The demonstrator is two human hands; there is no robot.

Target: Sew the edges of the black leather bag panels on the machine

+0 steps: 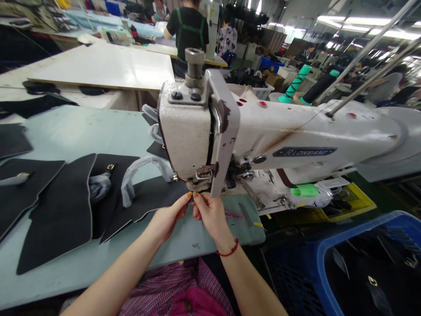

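Observation:
My left hand (171, 218) and my right hand (210, 215) meet just in front of the sewing machine (187, 131), below its head. Thumbs and fingertips are pinched together on a small black piece (191, 198), mostly hidden by the fingers. Its kind does not show. Left of my hands lies a black leather-like panel (154, 193) with a handle wrapped in pale film (144, 164) and a gold buckle (175, 177). More black panels (62, 206) overlap along the pale green table (101, 263). A pink-handled tool (233, 214) lies right of my right hand.
A blue basket (324, 254) holding black pieces with gold buckles stands at the lower right. Behind it is a yellow tray (358, 197). Thread cones (294, 83) rise behind the machine. A person in a dark shirt (189, 30) stands beyond a white table (108, 63).

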